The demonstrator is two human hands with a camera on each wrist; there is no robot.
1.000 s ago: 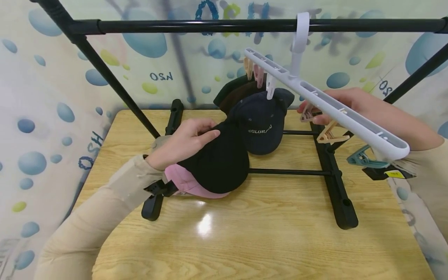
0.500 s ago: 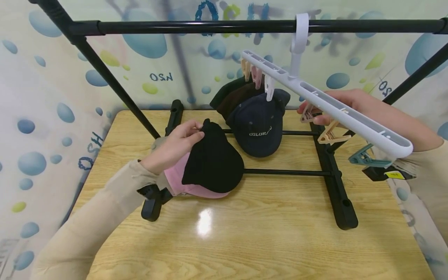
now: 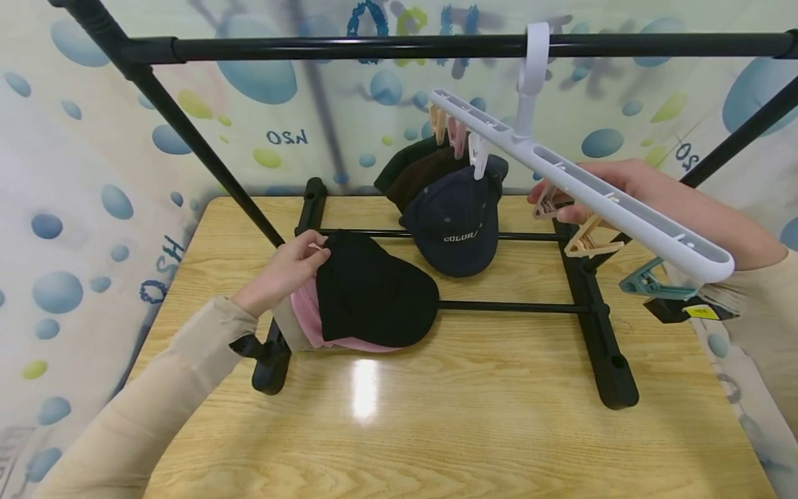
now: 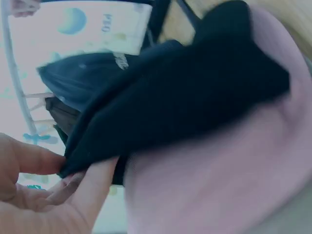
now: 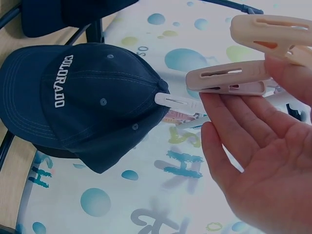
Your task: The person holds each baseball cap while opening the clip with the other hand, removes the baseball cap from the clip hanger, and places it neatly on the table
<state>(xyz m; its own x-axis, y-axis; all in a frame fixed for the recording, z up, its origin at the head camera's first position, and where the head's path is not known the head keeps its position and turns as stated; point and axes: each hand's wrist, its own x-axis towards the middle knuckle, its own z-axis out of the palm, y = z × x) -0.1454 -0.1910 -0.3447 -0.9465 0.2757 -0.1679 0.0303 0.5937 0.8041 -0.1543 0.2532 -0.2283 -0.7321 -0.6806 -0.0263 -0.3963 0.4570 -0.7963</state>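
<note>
While the left hand (image 3: 289,267) pinches the edge of the black cap (image 3: 377,291) between thumb and fingers at about that cap's ten o'clock, seen from the head, the cap sits over the pink cap (image 4: 209,183), which peeks out from nine round to six o'clock. Toward two o'clock of the black cap, the right hand (image 3: 614,181) grasps the mauve clip (image 5: 226,78) with its thumb and fingers under the pale hanger (image 3: 530,151), and between one and two o'clock the navy cap (image 3: 455,222) (lettered COLORADO) hangs from the white clip (image 3: 478,156).
</note>
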